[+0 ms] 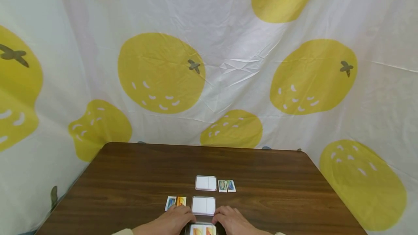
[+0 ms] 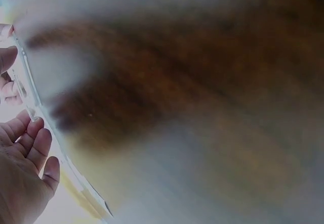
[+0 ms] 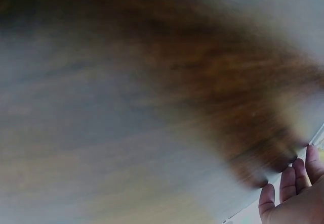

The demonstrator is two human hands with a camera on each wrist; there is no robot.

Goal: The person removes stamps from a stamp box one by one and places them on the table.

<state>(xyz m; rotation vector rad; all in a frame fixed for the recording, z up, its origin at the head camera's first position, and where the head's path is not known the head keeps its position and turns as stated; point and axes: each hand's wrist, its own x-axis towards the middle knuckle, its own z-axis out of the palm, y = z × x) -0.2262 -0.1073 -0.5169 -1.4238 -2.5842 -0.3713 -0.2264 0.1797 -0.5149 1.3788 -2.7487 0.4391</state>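
Note:
At the near edge of the head view, a clear plastic case [image 1: 203,223] shows two orange-pictured cards [image 1: 197,231] on white. My left hand [image 1: 176,218] grips its left side and my right hand [image 1: 232,221] its right side, fingertips at the corners. In the left wrist view the left hand's fingers [image 2: 36,125] curl at a thin clear rim [image 2: 29,85]. The right wrist view has the right hand's fingers [image 3: 299,178] bent along an edge low at the right. Just beyond the hands lies a second clear case [image 1: 204,206] with a white two-part insert.
A third clear case [image 1: 205,183] lies farther back, with two green and blue cards [image 1: 226,186] at its right. Beyond my left hand are a blue card [image 1: 170,202] and an orange card [image 1: 181,201]. The dark wooden table [image 1: 137,169] meets a fruit-print curtain [image 1: 228,93].

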